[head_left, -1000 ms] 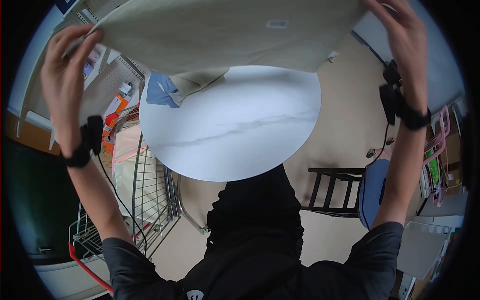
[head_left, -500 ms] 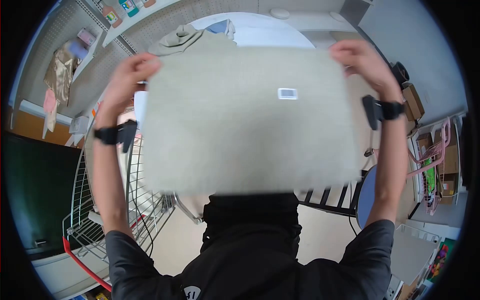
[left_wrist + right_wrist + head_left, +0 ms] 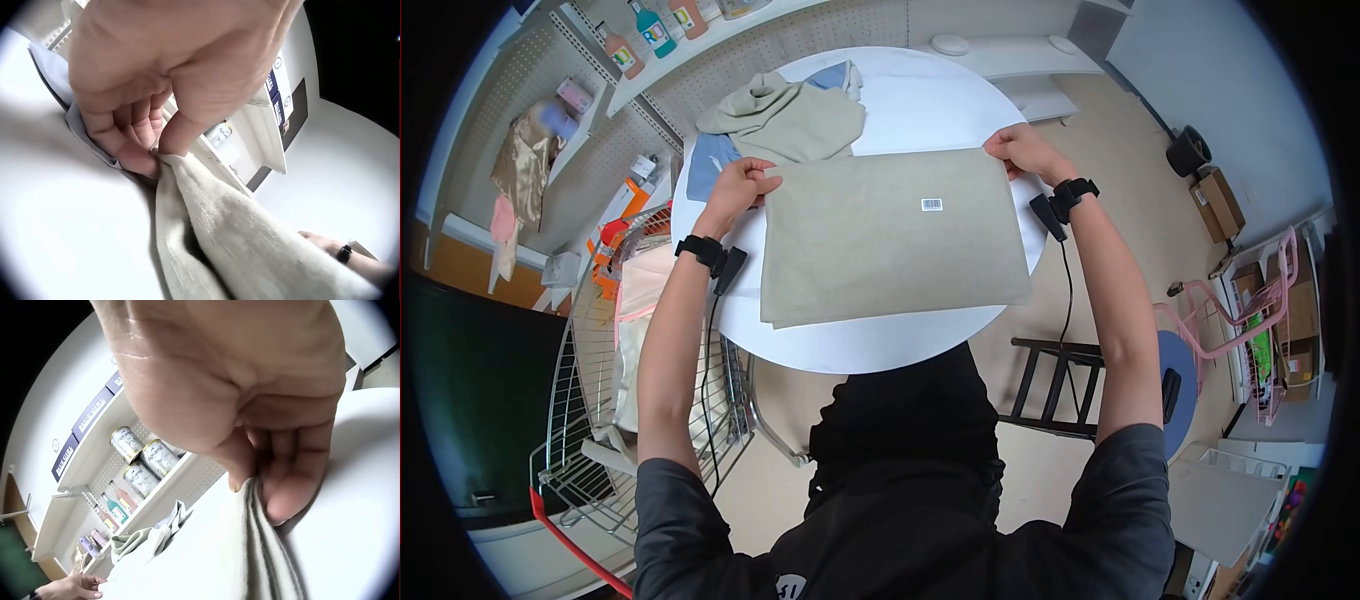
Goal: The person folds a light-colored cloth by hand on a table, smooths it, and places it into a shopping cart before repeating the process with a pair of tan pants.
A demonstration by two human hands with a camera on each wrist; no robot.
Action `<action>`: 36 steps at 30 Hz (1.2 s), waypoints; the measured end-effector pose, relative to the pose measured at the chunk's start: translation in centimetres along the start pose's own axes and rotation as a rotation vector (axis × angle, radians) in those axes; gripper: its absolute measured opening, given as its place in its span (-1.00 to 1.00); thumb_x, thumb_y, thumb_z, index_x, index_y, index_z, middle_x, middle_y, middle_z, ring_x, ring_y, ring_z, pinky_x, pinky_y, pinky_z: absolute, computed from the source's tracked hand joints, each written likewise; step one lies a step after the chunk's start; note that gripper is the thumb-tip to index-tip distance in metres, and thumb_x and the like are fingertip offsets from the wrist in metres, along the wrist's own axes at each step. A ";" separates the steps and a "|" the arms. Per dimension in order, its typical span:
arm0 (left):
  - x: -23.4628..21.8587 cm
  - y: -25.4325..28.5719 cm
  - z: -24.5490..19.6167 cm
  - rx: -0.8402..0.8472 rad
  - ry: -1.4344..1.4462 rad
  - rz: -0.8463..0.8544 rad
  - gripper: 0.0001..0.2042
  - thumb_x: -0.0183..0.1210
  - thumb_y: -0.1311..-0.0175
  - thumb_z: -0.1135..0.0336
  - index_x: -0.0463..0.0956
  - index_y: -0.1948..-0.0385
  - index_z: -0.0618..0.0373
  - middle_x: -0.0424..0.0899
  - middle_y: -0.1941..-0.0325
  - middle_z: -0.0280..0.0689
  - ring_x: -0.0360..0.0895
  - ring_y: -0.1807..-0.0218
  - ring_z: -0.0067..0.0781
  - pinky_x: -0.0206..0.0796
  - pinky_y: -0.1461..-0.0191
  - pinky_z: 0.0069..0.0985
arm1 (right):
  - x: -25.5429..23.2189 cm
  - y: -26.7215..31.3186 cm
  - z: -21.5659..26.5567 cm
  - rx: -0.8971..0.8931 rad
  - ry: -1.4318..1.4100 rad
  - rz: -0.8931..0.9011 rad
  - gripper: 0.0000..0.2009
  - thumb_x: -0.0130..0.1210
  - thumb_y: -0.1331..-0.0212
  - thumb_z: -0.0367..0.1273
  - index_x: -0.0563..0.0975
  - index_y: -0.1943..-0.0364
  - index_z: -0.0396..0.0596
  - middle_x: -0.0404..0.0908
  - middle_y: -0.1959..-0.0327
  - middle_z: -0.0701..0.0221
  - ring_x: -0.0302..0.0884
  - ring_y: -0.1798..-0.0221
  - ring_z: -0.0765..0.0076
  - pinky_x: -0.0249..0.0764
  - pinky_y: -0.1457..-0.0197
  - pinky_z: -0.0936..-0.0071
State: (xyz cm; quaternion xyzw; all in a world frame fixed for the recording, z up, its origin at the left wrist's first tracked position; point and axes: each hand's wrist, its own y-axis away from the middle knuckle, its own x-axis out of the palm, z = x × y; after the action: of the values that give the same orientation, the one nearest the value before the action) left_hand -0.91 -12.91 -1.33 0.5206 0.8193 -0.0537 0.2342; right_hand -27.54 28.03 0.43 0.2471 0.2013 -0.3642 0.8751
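Observation:
A folded grey-green cloth [image 3: 880, 250] with a small barcode label [image 3: 932, 204] lies flat on the round white table [image 3: 820, 350]. At its far left corner the left hand [image 3: 743, 190] pinches the edge; the left wrist view shows thumb and finger of that hand [image 3: 169, 81] closed on the layered cloth [image 3: 231, 231]. The right hand [image 3: 1030, 155] pinches the far right corner, and in the right wrist view several stacked layers [image 3: 262, 550] come out between its thumb and fingers. Behind the cloth is a crumpled grey-green garment [image 3: 800, 120] with blue parts [image 3: 708, 165].
A wire cart [image 3: 580, 400] with pale cloths stands left of the table. Shelves with bottles [image 3: 655, 30] run along the back left. At the right are a dark-framed chair [image 3: 1055, 385], a pink frame [image 3: 1235, 330], cardboard boxes [image 3: 1218, 205] and a black bin [image 3: 1188, 150].
Both hands have come down from the raised position and nearer together. The cloth, which hung in the air between them, now lies on the table, and both hands still pinch its corners.

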 end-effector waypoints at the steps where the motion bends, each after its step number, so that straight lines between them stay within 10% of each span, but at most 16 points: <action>1: -0.1 0.0 0.2 0.005 -0.005 0.009 -0.60 0.45 -0.23 0.39 0.56 -0.06 0.26 0.52 0.38 -0.52 0.48 0.38 -0.69 0.38 0.31 -0.65 | 0.1 -0.1 -0.2 -0.015 -0.008 -0.024 -0.83 0.14 -0.43 -0.32 0.66 0.19 -0.12 0.66 0.38 0.49 0.56 0.35 0.57 0.54 0.31 0.52; 13: -0.9 4.8 -0.5 0.038 -0.203 0.000 -0.53 0.47 -0.26 0.26 0.47 -0.09 0.27 0.62 0.35 -0.39 0.57 0.37 -0.63 0.43 0.31 -0.61 | 0.4 10.2 -2.2 -0.250 0.342 -0.307 -0.76 0.20 -0.41 -0.26 0.59 0.08 -0.17 0.62 0.48 0.37 0.54 0.55 0.47 0.47 0.49 0.42; 15: -1.0 7.8 -2.2 -0.056 -0.252 0.075 -0.57 0.40 -0.35 0.09 0.48 0.04 0.26 0.66 0.43 -0.37 0.60 0.48 -0.61 0.39 0.45 -0.64 | 1.5 14.4 -2.6 -0.341 0.349 -0.316 -0.74 0.29 -0.30 -0.25 0.62 0.13 -0.16 0.61 0.55 0.22 0.56 0.51 0.18 0.45 0.36 0.29; 24: 0.1 15.0 -1.1 -0.293 -0.260 0.367 -0.66 0.36 -0.40 0.07 0.58 0.46 0.13 0.59 0.60 -0.46 0.63 0.56 -0.67 0.35 0.55 -0.71 | 9.8 22.9 -3.7 -0.071 -0.060 -0.289 -0.51 0.26 -0.40 -0.28 0.43 -0.35 -0.02 0.55 0.65 0.40 0.49 0.61 0.47 0.39 0.48 0.39; 31: 0.0 16.3 -1.3 -0.347 -0.197 0.372 -0.65 0.36 -0.40 0.13 0.54 0.52 0.15 0.60 0.66 -0.41 0.60 0.63 -0.65 0.31 0.57 -0.69 | 10.8 22.9 -4.2 0.002 -0.538 -0.302 -0.61 0.13 -0.46 -0.44 0.42 -0.32 -0.02 0.47 0.63 0.55 0.37 0.66 0.69 0.22 0.63 0.61; 36: 0.7 16.4 -3.8 -0.359 -0.507 0.425 -0.62 0.36 -0.37 0.07 0.66 0.47 0.27 0.68 0.62 -0.28 0.55 0.63 -0.55 0.35 0.50 -0.55 | 10.4 22.7 -4.3 0.002 -0.358 -0.318 -0.61 0.15 -0.47 -0.41 0.40 -0.32 -0.04 0.46 0.62 0.54 0.41 0.60 0.65 0.36 0.51 0.59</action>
State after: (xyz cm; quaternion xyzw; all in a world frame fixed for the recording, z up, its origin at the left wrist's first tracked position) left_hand 11.95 -3.66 4.27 0.6001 0.6053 0.0134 0.5229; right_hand -4.77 38.88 -2.05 0.1447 0.0787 -0.5355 0.8283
